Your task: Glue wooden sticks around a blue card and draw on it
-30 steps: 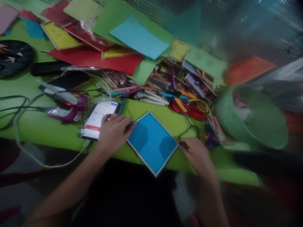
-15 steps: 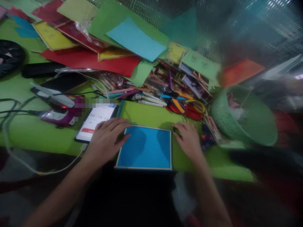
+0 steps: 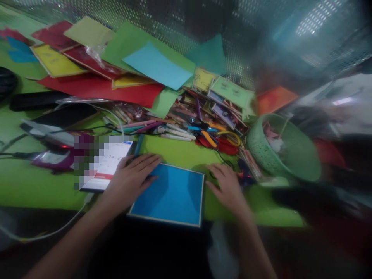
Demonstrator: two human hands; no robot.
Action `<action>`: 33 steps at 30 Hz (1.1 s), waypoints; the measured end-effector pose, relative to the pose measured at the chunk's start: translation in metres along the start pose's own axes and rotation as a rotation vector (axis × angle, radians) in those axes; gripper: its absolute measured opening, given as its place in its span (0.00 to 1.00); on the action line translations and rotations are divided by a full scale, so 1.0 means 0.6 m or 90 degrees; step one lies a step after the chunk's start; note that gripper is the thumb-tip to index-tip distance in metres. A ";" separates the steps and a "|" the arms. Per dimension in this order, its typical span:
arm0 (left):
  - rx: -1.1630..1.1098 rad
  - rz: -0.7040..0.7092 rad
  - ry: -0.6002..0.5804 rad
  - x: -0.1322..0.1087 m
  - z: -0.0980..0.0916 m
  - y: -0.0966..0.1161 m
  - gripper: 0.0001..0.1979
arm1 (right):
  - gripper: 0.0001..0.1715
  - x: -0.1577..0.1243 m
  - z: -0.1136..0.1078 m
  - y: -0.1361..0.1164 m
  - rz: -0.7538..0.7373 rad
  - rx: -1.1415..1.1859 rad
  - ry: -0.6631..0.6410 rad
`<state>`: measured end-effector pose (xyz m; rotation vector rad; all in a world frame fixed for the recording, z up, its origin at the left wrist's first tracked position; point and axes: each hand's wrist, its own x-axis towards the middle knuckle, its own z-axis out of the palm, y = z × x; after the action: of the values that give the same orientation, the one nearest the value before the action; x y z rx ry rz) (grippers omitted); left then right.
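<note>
A blue rectangular panel [image 3: 171, 195] with thin pale strips along its edges lies at the front edge of the green table. My left hand [image 3: 135, 174] rests over its upper left corner, fingers stretched out and lying flat. To the right of the panel, a little apart from it, is my right hand [image 3: 225, 184], fingers spread and bent towards the panel with nothing held. Beside my left hand lies a lit phone [image 3: 109, 164] showing a timer, plugged into a white cable.
Behind the hands are pens [image 3: 177, 136], scissors [image 3: 231, 137] and loose sticks. Coloured sheets, including a light blue sheet [image 3: 158, 66], are piled farther back. A green basket [image 3: 258, 155] stands right. A purple and white glue gun [image 3: 55, 159] sits left. The table [image 3: 26, 192] is green.
The view has shifted, so the panel sits lower and farther left in the picture. My right hand stands slightly farther from the panel's edge. My left hand stays at its upper left corner.
</note>
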<state>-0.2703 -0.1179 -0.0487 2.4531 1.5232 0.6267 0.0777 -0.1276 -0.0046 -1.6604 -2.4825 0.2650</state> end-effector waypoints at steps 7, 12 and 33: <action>0.046 -0.034 0.041 0.016 0.009 0.006 0.24 | 0.38 0.011 0.008 -0.011 -0.039 -0.002 -0.050; 0.082 -0.037 0.062 0.029 0.013 0.006 0.24 | 0.35 0.030 0.007 -0.013 0.004 -0.056 -0.015; 0.145 -0.004 0.094 0.072 0.025 -0.010 0.26 | 0.38 -0.001 0.018 -0.011 0.007 -0.003 0.026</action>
<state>-0.2520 -0.0760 -0.0537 2.6173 1.7467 0.6817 0.0695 -0.1317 -0.0139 -1.6645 -2.4477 0.2247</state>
